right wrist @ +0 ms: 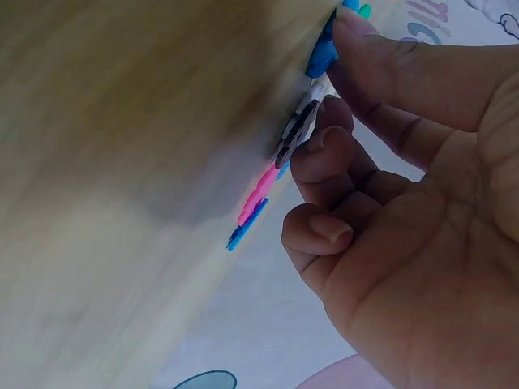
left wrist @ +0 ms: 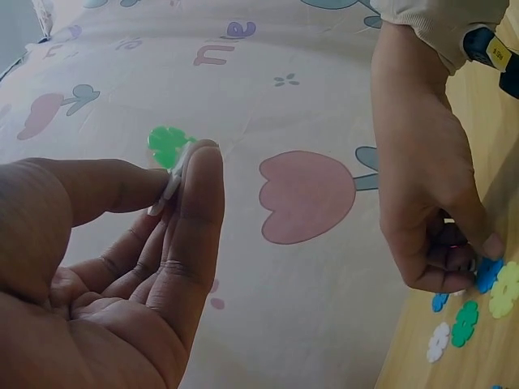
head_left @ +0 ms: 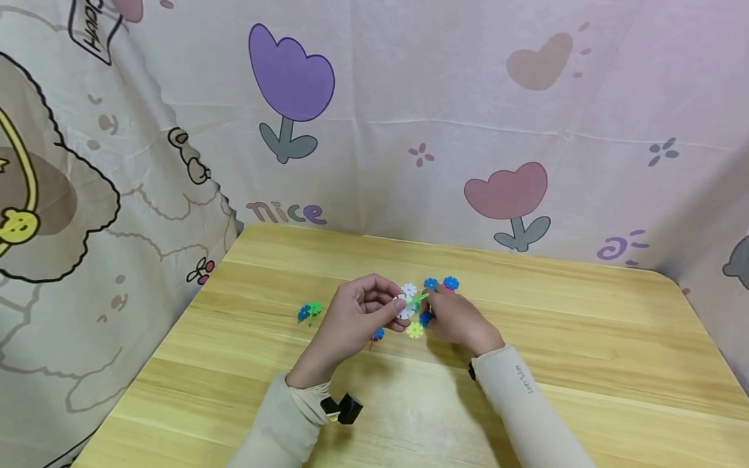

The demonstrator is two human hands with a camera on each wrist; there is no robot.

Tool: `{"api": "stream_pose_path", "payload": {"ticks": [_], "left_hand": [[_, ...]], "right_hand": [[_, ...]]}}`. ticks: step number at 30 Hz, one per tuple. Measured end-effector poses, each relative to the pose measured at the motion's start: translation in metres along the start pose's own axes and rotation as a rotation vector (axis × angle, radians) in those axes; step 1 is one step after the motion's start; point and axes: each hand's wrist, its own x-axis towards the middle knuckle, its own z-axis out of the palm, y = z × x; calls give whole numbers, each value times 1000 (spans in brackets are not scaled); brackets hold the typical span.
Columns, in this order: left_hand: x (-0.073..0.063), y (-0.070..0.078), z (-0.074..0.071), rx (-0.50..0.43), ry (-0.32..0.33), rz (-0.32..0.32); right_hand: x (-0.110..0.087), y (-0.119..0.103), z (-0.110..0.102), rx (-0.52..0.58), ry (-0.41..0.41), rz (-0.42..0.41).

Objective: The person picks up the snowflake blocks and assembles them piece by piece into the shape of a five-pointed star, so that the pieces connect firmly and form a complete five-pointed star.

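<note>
Between thumb and forefinger, my left hand pinches a white snowflake disc above the table. A green snowflake disc is joined to it and sticks out past the fingertips in the left wrist view. My right hand is low over the loose pieces. Its thumb and forefinger grip a blue snowflake disc at the tabletop, the other fingers curled beside it. A yellow disc lies close by, and a green disc and a white disc lie near that hand.
Beyond the right hand are blue discs and a pink disc. A blue and green joined piece stands to the left. Partly behind the left hand is a blue disc with a red part. Printed cloth hangs behind the wooden table.
</note>
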Motion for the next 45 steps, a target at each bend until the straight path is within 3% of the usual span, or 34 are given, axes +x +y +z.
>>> {"api": "stream_pose_path", "payload": {"ticks": [9, 15, 20, 25, 28, 33, 39, 45], "left_hand": [[0, 0, -1, 8, 5, 1], [1, -2, 0, -5, 1, 0], [2, -3, 0, -19, -2, -1], [2, -1, 0, -27, 18, -22], [3, 1, 0, -40, 29, -34], [4, 1, 1, -57, 33, -34], [3, 1, 3, -60, 34, -18], [1, 0, 3, -48, 52, -9]], "right_hand": [[1, -1, 1, 10, -41, -14], [-4, 1, 3, 118, -16, -111], [-23, -2, -12, 221, 170, -197], [-51, -19, -38, 288, 454, -363], [-61, -29, -46, 354, 567, -462], [-66, -36, -47, 436, 612, -521], [-67, -39, -45, 444, 606, -537], [-68, -42, -40, 456, 652, -588]]}}
